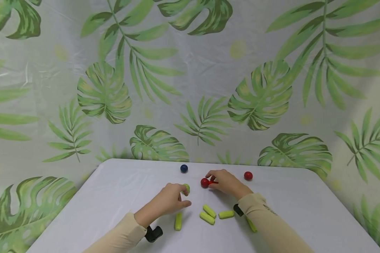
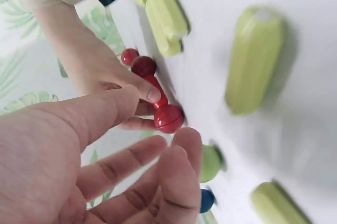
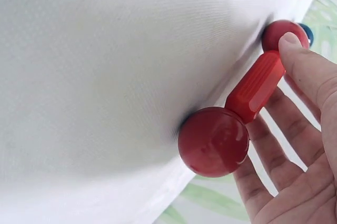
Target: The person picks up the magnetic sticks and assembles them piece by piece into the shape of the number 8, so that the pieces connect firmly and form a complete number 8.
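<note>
My right hand (image 1: 226, 182) pinches a red dumbbell-shaped piece (image 3: 256, 85), a ridged stick with a ball at each end. The thumb lies on the farther ball in the right wrist view, with the other fingers behind the piece. In the head view the hand covers one end of it. My left hand (image 1: 171, 199) hovers to the left with loosely bent fingers and nothing between them. Its fingertips overlap a green ball (image 1: 186, 189) in the head view; in the left wrist view that green ball (image 2: 210, 163) shows beyond the fingers.
A dark blue ball (image 1: 184, 168) sits near the white table's far edge, and a loose red ball (image 1: 248, 175) lies to the right. Several yellow-green sticks (image 1: 226, 214) are scattered nearer, one (image 1: 251, 225) partly under the right sleeve. A leaf-patterned curtain (image 1: 202, 88) hangs behind.
</note>
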Motion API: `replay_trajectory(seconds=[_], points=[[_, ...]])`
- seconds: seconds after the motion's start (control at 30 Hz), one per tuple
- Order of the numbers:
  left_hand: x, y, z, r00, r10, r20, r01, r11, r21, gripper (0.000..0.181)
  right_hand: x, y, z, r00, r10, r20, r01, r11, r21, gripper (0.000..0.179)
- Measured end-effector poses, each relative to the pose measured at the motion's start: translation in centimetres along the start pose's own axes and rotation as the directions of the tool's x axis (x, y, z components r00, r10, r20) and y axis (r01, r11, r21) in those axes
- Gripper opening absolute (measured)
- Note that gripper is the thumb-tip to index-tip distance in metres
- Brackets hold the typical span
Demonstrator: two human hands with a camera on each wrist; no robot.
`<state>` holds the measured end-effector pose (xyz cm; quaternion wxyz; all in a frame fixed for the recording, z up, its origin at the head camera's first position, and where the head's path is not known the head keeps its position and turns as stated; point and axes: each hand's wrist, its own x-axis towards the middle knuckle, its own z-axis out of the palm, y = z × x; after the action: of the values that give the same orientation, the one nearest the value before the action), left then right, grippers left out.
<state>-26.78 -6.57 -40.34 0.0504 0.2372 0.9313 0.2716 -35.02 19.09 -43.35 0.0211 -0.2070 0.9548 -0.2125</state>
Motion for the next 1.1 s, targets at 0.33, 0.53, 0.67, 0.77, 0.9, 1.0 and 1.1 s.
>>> replay_trajectory(seconds=[0.33,0.53,0.67,0.77,0.9,1.0,1.1], points=[[-3.6,-1.9,0.9,0.997,-0.079,-0.013,0.079,0.996,-0.029,0.027,0.3,0.2,0.1,1.0,-0.023,0.021,0.022,1.0,0.022,0.033],[-4.3,-2.7,1.5,0.992,-0.125,0.024,0.127,0.983,-0.134,0.028,0.8,0.3,0.3,0.997,-0.07,0.026,0.069,0.997,0.037,0.032],[-4.6,-2.9,2.0,0.988,-0.151,0.038,0.155,0.969,-0.19,0.029,0.9,0.3,0.4,0.997,-0.072,0.028,0.071,0.997,0.042,0.031],[-4.7,-3.0,2.3,0.988,-0.15,0.026,0.152,0.965,-0.215,0.028,1.0,0.4,0.4,0.997,-0.072,0.025,0.071,0.996,0.044,0.03],[-4.7,-3.3,2.6,0.988,-0.156,0.021,0.156,0.951,-0.269,0.028,1.0,0.5,0.4,0.997,-0.068,0.024,0.066,0.996,0.054,0.03],[-4.7,-3.4,2.7,0.985,-0.167,0.031,0.169,0.935,-0.311,0.028,1.0,0.5,0.4,0.997,-0.068,0.025,0.066,0.996,0.059,0.03],[-4.8,-3.5,2.8,0.985,-0.171,0.038,0.174,0.928,-0.331,0.028,1.0,0.5,0.4,0.997,-0.07,0.024,0.069,0.996,0.063,0.029]])
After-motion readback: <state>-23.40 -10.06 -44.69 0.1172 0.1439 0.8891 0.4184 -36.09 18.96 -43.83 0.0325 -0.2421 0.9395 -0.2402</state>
